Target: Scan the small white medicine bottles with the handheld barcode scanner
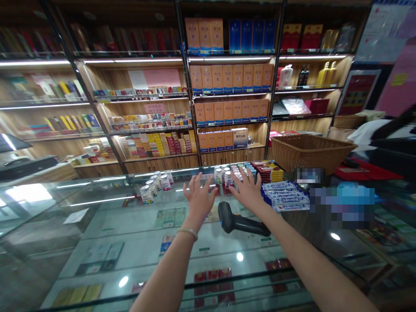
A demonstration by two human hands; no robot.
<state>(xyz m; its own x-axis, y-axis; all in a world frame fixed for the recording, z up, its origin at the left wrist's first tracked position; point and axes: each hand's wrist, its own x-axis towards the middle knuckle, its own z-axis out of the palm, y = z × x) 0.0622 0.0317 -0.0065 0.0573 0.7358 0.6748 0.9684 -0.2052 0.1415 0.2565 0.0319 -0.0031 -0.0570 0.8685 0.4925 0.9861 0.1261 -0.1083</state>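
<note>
From my seat, the far left of the head view gives me a white slip (76,216) by the glass surface (130,219). Next along, a loose group of small cans (156,184) stands upright toward the back of that glass. My left hand (199,201), with a band (187,232) at the wrist, hangs between this group and a second set of cans (219,175); its grip is spread wide and holds nothing. That second set stands close ahead of my two hands. A black scanner (238,222) lies between my forearms, its head pointing left and its handle reaching to the right forearm. My right hand (248,190) is just beside the second set, fingers fanned out, that grip spread as well; I cannot tell whether its fingertips touch anything. Farther right I see stacked red and yellow packs (269,172), then blue-and-white packets (284,197) laid in a row, and a wicker basket (310,154) behind them.
</note>
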